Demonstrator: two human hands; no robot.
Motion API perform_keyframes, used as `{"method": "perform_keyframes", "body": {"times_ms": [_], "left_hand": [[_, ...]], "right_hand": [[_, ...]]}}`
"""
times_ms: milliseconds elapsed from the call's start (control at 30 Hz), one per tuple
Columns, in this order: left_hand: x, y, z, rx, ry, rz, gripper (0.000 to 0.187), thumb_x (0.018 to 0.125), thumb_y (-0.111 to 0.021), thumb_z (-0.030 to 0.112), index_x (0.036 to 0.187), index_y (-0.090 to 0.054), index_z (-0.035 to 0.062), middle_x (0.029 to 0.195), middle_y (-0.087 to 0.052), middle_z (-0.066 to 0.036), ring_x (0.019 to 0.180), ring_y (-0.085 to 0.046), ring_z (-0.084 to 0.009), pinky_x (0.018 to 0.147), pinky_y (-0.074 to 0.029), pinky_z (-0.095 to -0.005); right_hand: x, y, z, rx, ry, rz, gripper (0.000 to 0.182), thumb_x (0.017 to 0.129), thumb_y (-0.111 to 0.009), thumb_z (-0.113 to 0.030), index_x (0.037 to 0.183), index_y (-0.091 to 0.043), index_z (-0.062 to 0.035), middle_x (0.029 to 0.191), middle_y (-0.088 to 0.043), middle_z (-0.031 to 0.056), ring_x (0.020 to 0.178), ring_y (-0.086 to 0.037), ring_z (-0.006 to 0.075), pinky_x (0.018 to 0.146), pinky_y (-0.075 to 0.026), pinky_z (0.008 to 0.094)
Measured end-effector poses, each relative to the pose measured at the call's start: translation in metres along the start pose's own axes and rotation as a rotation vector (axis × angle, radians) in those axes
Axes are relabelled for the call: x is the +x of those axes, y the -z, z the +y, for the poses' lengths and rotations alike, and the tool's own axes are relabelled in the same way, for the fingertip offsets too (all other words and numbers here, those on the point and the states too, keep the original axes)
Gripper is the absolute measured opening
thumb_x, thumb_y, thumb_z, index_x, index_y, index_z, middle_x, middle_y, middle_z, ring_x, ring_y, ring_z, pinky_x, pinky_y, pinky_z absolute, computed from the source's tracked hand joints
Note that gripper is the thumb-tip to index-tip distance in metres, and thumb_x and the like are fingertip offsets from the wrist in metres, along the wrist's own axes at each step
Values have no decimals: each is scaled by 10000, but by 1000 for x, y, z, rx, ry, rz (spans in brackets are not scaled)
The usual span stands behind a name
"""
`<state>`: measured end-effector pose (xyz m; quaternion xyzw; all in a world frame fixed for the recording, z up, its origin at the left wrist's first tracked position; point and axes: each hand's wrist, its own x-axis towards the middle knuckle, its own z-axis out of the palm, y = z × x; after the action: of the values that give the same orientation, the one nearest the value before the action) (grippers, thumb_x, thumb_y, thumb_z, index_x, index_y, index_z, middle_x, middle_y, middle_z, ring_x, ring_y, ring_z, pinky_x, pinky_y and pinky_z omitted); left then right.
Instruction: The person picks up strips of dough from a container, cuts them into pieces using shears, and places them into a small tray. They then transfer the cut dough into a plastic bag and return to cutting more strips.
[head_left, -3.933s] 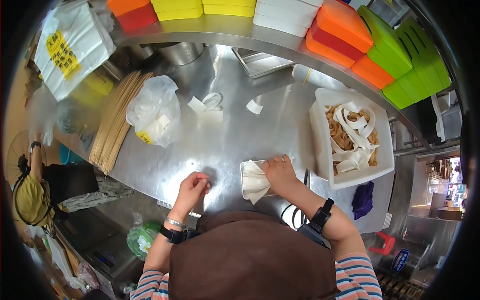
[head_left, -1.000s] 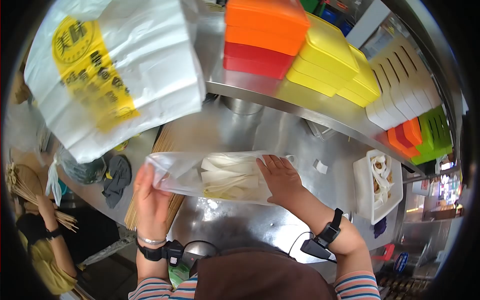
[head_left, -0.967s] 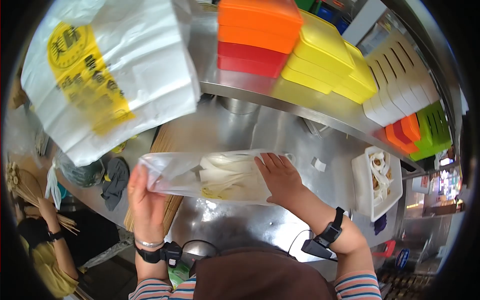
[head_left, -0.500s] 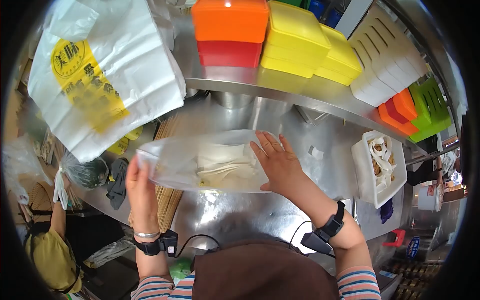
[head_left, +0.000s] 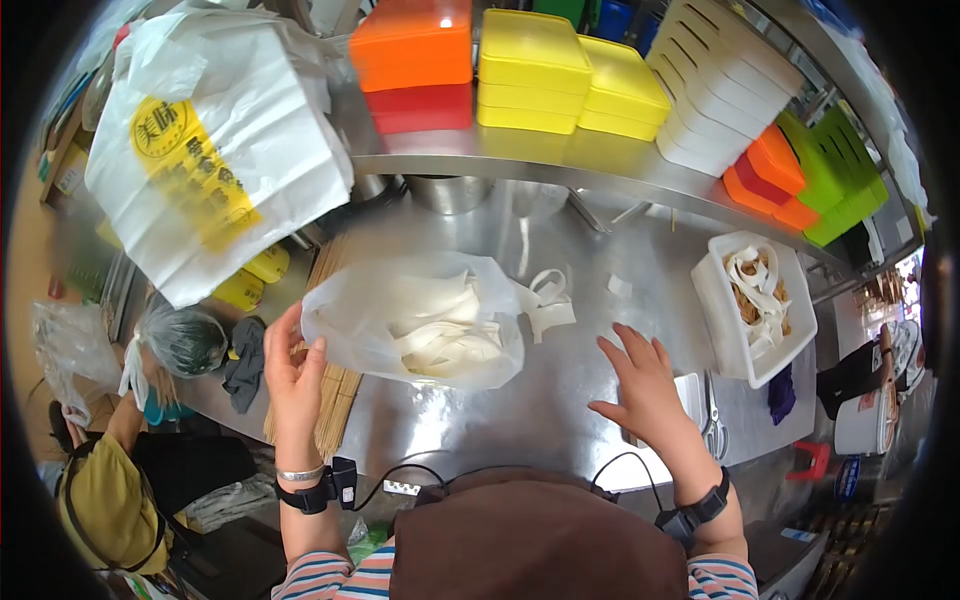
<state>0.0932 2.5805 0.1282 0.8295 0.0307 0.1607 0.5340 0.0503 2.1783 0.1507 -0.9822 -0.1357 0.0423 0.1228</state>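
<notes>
A translucent plastic bag (head_left: 345,325) lies on the steel counter, holding a heap of wide, flat white strips (head_left: 455,345). My left hand (head_left: 295,375) grips the bag's left edge between thumb and fingers. Just past the bag's right end lies a loose curled white strip (head_left: 550,312). Over the counter to the right, my right hand (head_left: 640,385) is apart from the bag, fingers spread, with nothing in it. A small white scrap (head_left: 620,286) lies beyond it.
A white tub (head_left: 705,300) with white strips and brown pieces stands right, near scissors (head_left: 714,430). Stacked orange boxes (head_left: 412,50) and yellow boxes (head_left: 530,70) sit on a shelf. A large printed white bag (head_left: 280,150) hangs at left. Thin sticks (head_left: 340,405) lie beside the bag.
My right hand has left the bag and drawn back to the right. The bag's right end has shortened and bunched, and the loose curled strip beside it now shows.
</notes>
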Motion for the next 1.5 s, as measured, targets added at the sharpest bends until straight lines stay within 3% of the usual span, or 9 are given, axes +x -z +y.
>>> {"method": "perform_keyframes", "body": {"times_ms": [133,233,300,567,667,900,1033,1367,1500], "left_hand": [[-6,8,6,397,-193,129,497,820,-595,36,1299,-472,78,1235,-481,-76,1048,-487,-187,871,-419,-299],[-20,-3,27,39,-202,244,361,927,-506,35,1284,-470,0,1277,-488,-91,1158,-476,-190,976,-376,-312],[-32,-14,51,-95,-196,281,308,946,-467,27,1249,-482,-25,1158,-556,-103,1037,-536,-169,907,-411,-271],[-61,-126,111,-159,-152,-453,221,865,-554,-5,1085,-573,-9,895,-586,-75,766,-561,-142,700,-458,-255],[-73,-184,116,-53,-319,-668,210,816,-596,-26,1023,-606,1,864,-600,-82,732,-576,-154,654,-470,-258],[-117,-262,151,-15,-308,-781,192,808,-620,-14,998,-627,11,853,-626,-91,715,-600,-163,626,-487,-263],[-140,-303,139,-72,-36,-816,196,805,-641,6,1001,-632,7,847,-631,-99,739,-621,-162,634,-502,-265],[-161,-408,66,548,-239,-900,413,769,-680,182,1148,-554,74,1107,-551,-140,871,-603,-309,779,-497,-390],[-153,-414,46,431,-389,-976,295,718,-583,30,1011,-620,45,960,-607,-157,933,-574,-338,819,-472,-405]], "right_hand": [[-63,-14,28,87,-158,42,674,630,-792,-213,1222,-510,-58,1259,-502,185,1151,-492,352,971,-378,478],[-124,-22,33,266,-234,-15,563,672,-764,-178,1174,-543,-52,1143,-592,169,1010,-576,355,862,-471,406],[-157,-26,33,285,-386,-79,512,722,-731,-222,1176,-554,-65,1134,-597,158,1009,-582,341,852,-480,398],[-223,-46,88,341,-703,25,397,769,-685,-277,1118,-610,-102,985,-657,84,910,-628,268,772,-506,367],[-226,-37,122,332,-699,95,350,773,-685,-250,1085,-624,-104,957,-661,74,862,-638,255,737,-511,360],[-233,-7,225,362,-609,511,169,772,-677,-151,919,-673,-66,816,-650,82,662,-629,224,612,-503,329],[-222,16,293,344,-542,628,146,779,-659,-127,906,-670,-56,808,-645,94,659,-621,230,604,-494,338],[-108,15,444,224,-602,580,198,785,-625,-107,970,-665,-48,942,-628,172,859,-623,324,764,-489,412],[-67,-27,489,-108,-618,542,140,755,-546,-72,830,-660,-40,921,-646,163,914,-624,305,791,-498,414]]}}
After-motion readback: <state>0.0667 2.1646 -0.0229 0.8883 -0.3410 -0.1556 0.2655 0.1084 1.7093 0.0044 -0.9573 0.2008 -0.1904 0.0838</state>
